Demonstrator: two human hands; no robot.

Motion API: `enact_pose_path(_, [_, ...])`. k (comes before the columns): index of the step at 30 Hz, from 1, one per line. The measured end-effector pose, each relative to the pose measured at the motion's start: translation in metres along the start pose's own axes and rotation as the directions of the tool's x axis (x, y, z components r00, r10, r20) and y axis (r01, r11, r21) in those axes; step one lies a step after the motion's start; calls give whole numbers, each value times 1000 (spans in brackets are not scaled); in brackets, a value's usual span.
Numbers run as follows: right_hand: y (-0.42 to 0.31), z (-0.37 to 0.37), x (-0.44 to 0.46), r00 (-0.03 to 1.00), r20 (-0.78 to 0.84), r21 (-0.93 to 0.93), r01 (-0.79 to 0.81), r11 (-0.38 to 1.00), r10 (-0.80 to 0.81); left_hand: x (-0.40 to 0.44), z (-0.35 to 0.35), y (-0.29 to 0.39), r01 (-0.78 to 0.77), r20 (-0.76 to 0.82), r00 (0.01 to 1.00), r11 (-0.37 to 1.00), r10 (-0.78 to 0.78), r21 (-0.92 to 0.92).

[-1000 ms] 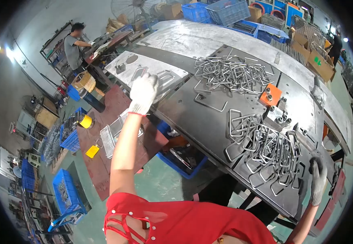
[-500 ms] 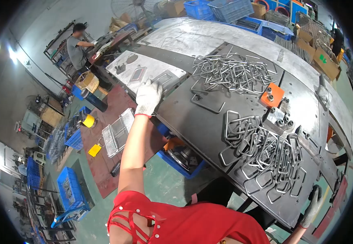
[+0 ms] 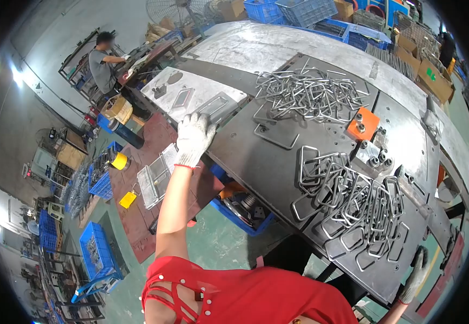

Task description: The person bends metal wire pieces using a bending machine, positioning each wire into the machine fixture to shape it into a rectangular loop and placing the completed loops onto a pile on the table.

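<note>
My left hand (image 3: 195, 137), in a white knit glove, rests at the near edge of a pale metal plate (image 3: 159, 100), fingers slightly apart and nothing visible in them. Two rectangular wire frames lie on this plate, one (image 3: 215, 107) just beyond my fingertips. My right hand (image 3: 418, 275), gloved with dark fingertips, is beside the right corner of the dark steel table (image 3: 250, 143), fingers stretched out. Bent metal rods lie in a far heap (image 3: 310, 94) and a near heap (image 3: 353, 200). A single bent rod (image 3: 277, 141) lies apart from them.
An orange block (image 3: 362, 124) and a bolted steel block (image 3: 374, 156) stand on the table's right part. Below left are a reddish board (image 3: 137, 189) with mesh trays and a blue crate (image 3: 245, 216). A person (image 3: 104, 65) works at the back left.
My left hand has drawn back from over the plate to its near edge, uncovering the wire frames. My right hand has moved down along the table's right corner.
</note>
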State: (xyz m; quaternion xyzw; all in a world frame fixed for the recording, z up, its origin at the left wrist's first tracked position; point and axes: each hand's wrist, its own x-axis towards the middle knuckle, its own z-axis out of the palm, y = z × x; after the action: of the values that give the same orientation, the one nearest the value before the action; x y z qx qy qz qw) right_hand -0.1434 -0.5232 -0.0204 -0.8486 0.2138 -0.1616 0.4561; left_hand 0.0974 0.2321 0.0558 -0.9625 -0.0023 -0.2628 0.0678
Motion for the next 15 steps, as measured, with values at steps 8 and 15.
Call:
enact_pose_path(8, [3,1,4,999,-26,-34,27,999,-28,30,12,-41,90,-9,995,946,-97,-312])
enact_pose_path(15, [5,4,1,996,-88,-40,23,999,-26,100,-18,-12,-8,313,941,936,126,-352])
